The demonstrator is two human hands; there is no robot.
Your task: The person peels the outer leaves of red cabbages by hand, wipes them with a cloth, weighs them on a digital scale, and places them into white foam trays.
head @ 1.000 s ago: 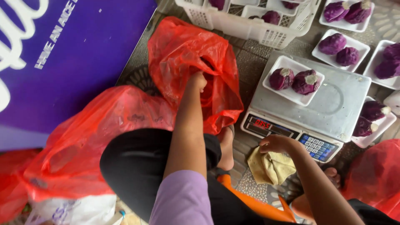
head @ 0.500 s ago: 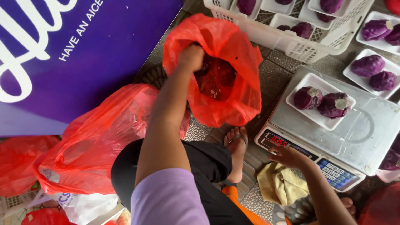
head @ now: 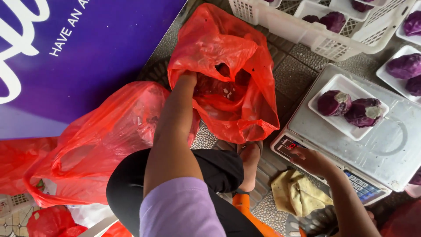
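My left hand point(head: 187, 80) reaches into the mouth of a crumpled red plastic bag point(head: 228, 52) on the paved floor. Its fingers are hidden inside, among dark purple contents. My right hand point(head: 309, 159) rests on the front display panel of a grey weighing scale point(head: 386, 145), fingers loosely bent and holding nothing. On the scale's platform sits a white foam tray point(head: 325, 87) carrying two small purple cabbages point(head: 334, 102).
A second, larger red bag point(head: 101, 136) lies by my left knee under a purple banner point(head: 87, 52). A white plastic basket point(head: 307, 33) and more trays of purple cabbage point(head: 405, 66) sit beyond the scale. A yellow cloth point(head: 298, 193) lies near my sandalled foot point(head: 250, 166).
My left hand has gone from the bag's rim deeper into its opening. My right hand has stayed at the scale's front panel. The view has shifted closer.
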